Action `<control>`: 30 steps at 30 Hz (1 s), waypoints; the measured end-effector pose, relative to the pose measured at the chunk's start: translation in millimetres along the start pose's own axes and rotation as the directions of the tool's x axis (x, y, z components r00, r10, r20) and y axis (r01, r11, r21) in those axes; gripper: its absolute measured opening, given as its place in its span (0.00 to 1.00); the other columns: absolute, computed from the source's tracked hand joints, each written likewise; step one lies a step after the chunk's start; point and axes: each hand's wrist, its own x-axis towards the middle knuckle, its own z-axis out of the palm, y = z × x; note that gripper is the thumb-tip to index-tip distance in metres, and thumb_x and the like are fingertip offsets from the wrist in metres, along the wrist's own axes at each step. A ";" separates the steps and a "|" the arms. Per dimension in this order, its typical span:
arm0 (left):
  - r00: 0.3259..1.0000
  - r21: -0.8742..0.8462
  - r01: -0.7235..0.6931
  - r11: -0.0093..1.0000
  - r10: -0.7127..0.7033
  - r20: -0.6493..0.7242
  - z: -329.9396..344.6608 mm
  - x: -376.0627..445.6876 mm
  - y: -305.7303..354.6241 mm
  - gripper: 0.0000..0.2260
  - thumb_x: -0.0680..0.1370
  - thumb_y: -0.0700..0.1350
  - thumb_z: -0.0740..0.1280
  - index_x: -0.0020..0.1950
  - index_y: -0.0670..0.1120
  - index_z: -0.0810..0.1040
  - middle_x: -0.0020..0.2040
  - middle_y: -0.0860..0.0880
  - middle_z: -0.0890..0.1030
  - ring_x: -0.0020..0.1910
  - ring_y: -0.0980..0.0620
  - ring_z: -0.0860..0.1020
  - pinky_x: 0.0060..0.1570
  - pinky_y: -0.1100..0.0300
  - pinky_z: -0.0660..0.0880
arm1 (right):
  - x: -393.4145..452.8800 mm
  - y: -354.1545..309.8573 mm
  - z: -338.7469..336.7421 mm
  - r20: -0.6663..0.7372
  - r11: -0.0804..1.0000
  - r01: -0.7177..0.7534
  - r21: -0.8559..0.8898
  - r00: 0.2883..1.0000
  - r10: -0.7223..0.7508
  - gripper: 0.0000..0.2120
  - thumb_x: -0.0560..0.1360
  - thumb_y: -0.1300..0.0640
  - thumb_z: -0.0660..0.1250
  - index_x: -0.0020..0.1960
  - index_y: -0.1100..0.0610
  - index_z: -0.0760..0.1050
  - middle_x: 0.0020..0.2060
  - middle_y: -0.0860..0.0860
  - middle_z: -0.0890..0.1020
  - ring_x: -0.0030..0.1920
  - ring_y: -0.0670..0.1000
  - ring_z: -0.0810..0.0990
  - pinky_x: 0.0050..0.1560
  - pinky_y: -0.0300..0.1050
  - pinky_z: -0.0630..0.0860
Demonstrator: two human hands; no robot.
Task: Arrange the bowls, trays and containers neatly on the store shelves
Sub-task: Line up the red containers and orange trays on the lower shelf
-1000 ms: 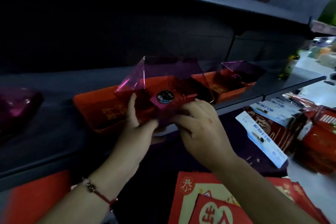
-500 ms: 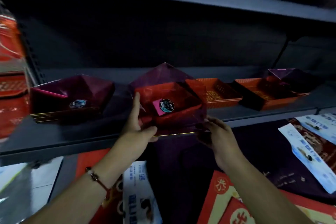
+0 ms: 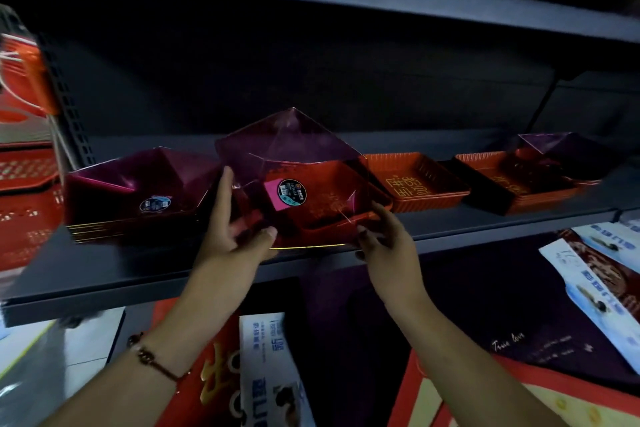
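holding the translucent purple faceted bowl with a round sticker (image 3: 294, 184) at the dark metal shelf's (image 3: 138, 263) front edge, the left hand (image 3: 235, 236) grips its left side, thumb in front, while the right hand (image 3: 384, 239) pinches its lower right corner. the matching dark purple bowl stack (image 3: 138, 194) sits just beside, leftward; the left hand is nearer it, so any nudge goes that way.

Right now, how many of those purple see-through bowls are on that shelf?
3. One purple bowl sits at the left, one is in the middle, held by both hands, and one rests at the far right on an orange tray. Stacked ones may be hidden.
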 end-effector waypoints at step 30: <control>0.817 0.669 -0.223 0.709 0.510 -0.268 -155.6 22.1 -4.3 0.08 0.79 0.48 0.65 0.56 0.49 0.79 0.61 0.57 0.73 0.58 0.68 0.70 0.56 0.76 0.64 | 16.3 -43.6 183.6 0.553 0.327 0.813 -0.482 0.572 -0.606 0.19 0.70 0.68 0.65 0.56 0.52 0.81 0.41 0.49 0.85 0.46 0.51 0.82 0.63 0.45 0.68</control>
